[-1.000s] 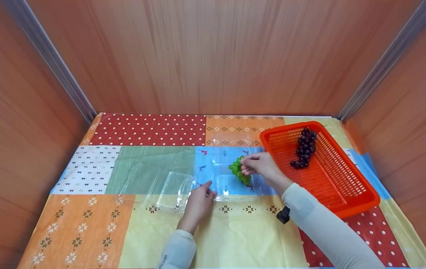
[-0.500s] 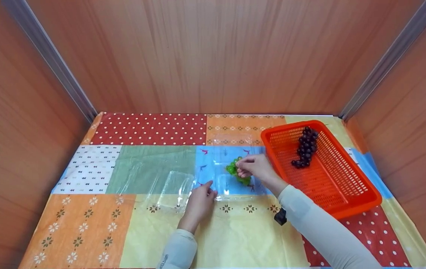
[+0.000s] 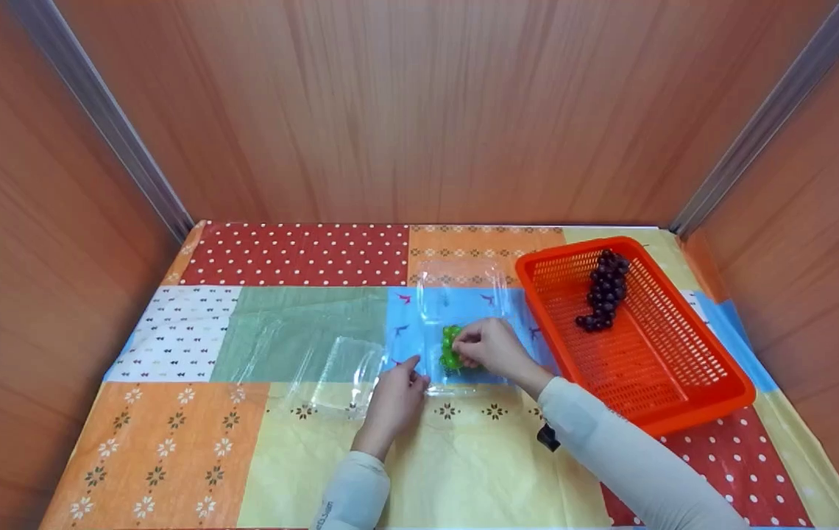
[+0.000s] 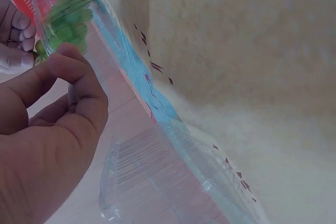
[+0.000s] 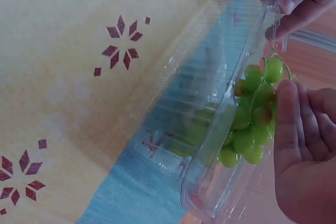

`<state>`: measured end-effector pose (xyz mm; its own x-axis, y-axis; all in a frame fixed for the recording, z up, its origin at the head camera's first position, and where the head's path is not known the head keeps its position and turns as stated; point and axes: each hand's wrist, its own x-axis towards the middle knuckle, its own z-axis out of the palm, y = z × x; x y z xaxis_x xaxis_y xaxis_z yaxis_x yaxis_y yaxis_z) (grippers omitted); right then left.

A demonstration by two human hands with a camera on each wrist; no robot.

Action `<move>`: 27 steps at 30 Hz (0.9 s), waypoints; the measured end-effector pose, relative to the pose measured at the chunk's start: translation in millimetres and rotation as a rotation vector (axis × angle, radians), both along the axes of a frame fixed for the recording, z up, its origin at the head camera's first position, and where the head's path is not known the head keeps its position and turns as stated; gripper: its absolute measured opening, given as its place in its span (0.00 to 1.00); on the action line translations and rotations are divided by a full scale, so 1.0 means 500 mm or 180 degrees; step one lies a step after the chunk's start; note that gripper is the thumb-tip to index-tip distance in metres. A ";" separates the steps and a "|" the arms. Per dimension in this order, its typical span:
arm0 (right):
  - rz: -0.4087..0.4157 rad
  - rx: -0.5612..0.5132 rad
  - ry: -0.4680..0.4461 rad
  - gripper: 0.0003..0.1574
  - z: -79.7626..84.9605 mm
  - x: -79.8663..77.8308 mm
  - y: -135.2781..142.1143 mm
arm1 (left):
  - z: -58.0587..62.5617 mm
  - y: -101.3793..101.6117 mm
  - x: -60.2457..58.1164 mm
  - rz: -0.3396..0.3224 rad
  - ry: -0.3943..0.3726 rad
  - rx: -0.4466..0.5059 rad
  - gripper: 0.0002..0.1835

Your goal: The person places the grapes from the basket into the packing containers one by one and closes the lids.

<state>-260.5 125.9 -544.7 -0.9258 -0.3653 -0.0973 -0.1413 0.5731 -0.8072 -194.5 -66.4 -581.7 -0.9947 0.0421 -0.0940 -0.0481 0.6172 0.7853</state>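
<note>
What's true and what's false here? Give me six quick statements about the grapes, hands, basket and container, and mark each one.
1. The dark grapes lie in the orange basket. True.
2. The right hand holds the green grapes by the stem. True.
3. The green grapes lie in the orange basket. False: they are outside it.
4. The left hand touches the clear container. True.
5. The clear container is closed. False: it is open.
6. In the head view, the orange basket is left of the clear container. False: it is right.
</note>
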 end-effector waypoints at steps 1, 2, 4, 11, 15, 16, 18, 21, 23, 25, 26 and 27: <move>0.0070 0.0055 0.0048 0.06 -0.001 0.004 -0.001 | 0.001 0.001 -0.001 0.0002 0.0003 0.0000 0.25; 0.0134 0.0121 0.0096 0.06 -0.002 0.007 -0.003 | 0.002 0.001 -0.001 0.0003 0.0003 0.0003 0.25; 0.0253 0.0237 0.0160 0.06 -0.006 0.014 -0.006 | 0.005 0.003 -0.001 0.0003 -0.0005 -0.0003 0.25; 0.0358 0.0355 0.0031 0.06 -0.023 0.031 -0.011 | 0.006 0.008 -0.003 -0.0037 -0.0035 0.0025 0.25; 0.0343 0.0329 0.0010 0.05 -0.028 0.033 -0.010 | 0.005 0.011 -0.003 -0.0043 -0.0031 0.0055 0.25; 0.0344 0.0298 0.0004 0.05 -0.029 0.034 -0.010 | 0.005 0.011 -0.003 -0.0036 -0.0020 0.0058 0.25; 0.0322 0.0184 -0.0041 0.06 -0.031 0.036 -0.006 | 0.005 0.012 -0.003 -0.0034 0.0034 0.0056 0.25; 0.0090 -0.0098 0.0029 0.09 -0.032 0.039 0.004 | 0.006 0.010 -0.004 -0.0018 0.0107 0.0051 0.26; -0.0247 -0.0263 0.0274 0.11 -0.029 0.039 0.014 | 0.008 0.007 -0.007 0.0023 0.0156 0.0052 0.28; -0.0646 -0.0318 0.0607 0.14 -0.024 0.035 0.025 | 0.011 0.003 -0.011 0.0088 0.0188 0.0047 0.29; -0.0845 -0.0283 0.0744 0.16 -0.021 0.033 0.030 | 0.013 0.001 -0.014 0.0125 0.0203 0.0052 0.30; -0.1021 -0.0235 0.0831 0.19 -0.018 0.032 0.035 | 0.016 0.000 -0.018 0.0162 0.0211 0.0063 0.30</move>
